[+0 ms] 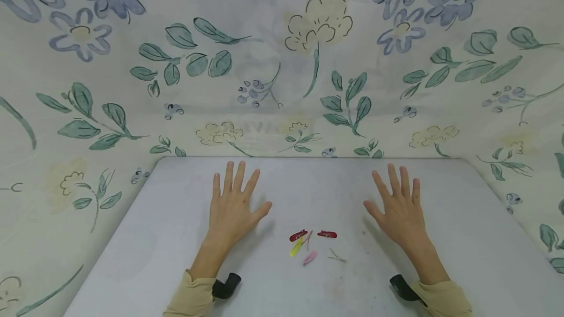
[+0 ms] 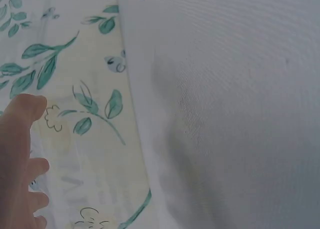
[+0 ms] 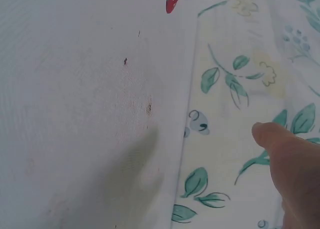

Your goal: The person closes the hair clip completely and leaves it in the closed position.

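Left grip [image 1: 231,213] and right grip [image 1: 402,213] are spread, holding nothing. Between them, well in from the far edge of the surface [image 1: 317,185], lie clips [image 1: 327,235] and pins [image 1: 338,258]: probably light, stiff, slick; best pinched mid-length.

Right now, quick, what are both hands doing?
Left hand: open, fingers spread, holding nothing.
Right hand: open, fingers spread, holding nothing.
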### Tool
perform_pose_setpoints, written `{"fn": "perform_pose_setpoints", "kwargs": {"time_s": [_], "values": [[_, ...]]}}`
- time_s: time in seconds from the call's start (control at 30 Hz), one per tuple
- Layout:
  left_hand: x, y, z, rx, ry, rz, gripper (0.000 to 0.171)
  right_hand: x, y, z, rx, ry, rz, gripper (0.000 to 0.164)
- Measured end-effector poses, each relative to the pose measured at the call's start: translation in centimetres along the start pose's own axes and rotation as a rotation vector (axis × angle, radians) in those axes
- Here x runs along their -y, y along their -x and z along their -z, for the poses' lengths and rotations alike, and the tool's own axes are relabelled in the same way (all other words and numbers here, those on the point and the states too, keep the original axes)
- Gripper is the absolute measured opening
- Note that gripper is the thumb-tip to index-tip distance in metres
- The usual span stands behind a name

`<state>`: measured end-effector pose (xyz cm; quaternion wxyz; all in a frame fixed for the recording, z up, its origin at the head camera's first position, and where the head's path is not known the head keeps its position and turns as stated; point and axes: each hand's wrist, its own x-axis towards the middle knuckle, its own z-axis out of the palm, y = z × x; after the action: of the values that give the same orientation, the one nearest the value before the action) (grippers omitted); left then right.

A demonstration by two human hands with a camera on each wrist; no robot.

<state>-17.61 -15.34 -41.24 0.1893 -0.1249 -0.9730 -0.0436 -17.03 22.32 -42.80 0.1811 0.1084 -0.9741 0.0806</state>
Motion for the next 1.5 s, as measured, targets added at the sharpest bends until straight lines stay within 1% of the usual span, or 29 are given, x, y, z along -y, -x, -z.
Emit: {"fn": "perform_pose_setpoints", "kwargs": {"time_s": [0.2,0.5,0.83,0.97,1.23,1.37,1.5], "values": [[-0.1,0.0,0.1,-0.002,-0.001,0.0,0.08,0.1,0.0,-0.1,-0.008,-0.003,0.007,0.074],[-0.1,-0.1,0.1,-0.006,-0.015,-0.006,0.081,0.1,-0.2,-0.2,-0.014,-0.024,0.01,0.077],[-0.2,-0.1,0.3,-0.015,0.009,-0.022,0.08,0.8,-0.4,0.1,-0.027,-0.063,0.033,0.078],[-0.5,-0.2,0.4,-0.026,0.062,-0.039,0.077,0.9,-0.6,0.1,-0.035,-0.099,0.055,0.077],[-1.2,-0.3,0.3,-0.08,0.184,-0.077,0.071,1.7,-0.8,0.6,-0.042,-0.24,0.066,0.071],[-1.4,-0.2,0.2,-0.089,0.243,-0.082,0.07,2.1,-0.7,0.9,-0.034,-0.289,0.045,0.063],[-1.6,-0.1,0.2,-0.078,0.287,-0.083,0.068,2.5,-0.6,1.1,-0.007,-0.349,0.01,0.056]]}}
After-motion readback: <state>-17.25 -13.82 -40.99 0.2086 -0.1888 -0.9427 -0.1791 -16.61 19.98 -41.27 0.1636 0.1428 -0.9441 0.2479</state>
